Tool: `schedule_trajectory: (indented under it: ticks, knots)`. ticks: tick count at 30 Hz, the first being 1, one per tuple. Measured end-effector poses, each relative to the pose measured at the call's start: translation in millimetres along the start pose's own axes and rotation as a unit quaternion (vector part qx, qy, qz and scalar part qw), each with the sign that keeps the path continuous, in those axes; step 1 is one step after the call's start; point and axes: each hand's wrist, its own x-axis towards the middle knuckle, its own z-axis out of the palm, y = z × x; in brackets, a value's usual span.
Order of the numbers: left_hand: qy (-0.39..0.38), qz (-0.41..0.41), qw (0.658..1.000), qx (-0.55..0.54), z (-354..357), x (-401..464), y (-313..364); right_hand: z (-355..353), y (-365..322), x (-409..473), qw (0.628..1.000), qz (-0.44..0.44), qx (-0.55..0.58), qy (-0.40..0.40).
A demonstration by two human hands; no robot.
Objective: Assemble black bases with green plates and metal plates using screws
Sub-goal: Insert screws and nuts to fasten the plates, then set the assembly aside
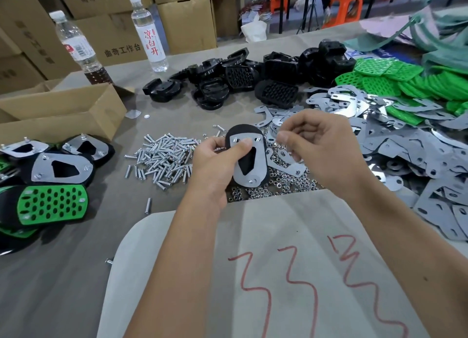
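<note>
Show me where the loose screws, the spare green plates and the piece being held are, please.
pile of screws (162, 155): head view, middle of the heap.
green plates (379, 81): head view, a perforated plate atop the pile.
held assembly (249, 165): head view, its metal plate, gripped by the left hand (215, 165).

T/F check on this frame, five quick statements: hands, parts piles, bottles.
1. The left hand grips a black base with a metal plate on it. True.
2. The right hand lies flat on the table. False: it is raised, fingers curled as if pinching; what it pinches is too small to tell.
3. The loose screws lie left of the held base. True.
4. The green plates are piled at far left. False: far right.
5. Two bottles stand near the cardboard boxes. True.
</note>
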Motion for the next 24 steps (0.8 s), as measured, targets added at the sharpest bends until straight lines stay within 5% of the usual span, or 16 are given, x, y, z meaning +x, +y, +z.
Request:
schedule_trajectory:
  ticks: [15,24]
  knots:
    - [-0.053,0.018,0.998,0.004,7.1,-8.4,-0.9,12.5,-3.6,-7.2,0.998,-0.054,-0.028,0.003]
    - [-0.054,0.005,0.998,0.008,7.2,-8.0,-2.4,0.7,-4.1,-3.3,0.987,-0.103,-0.099,-0.073]
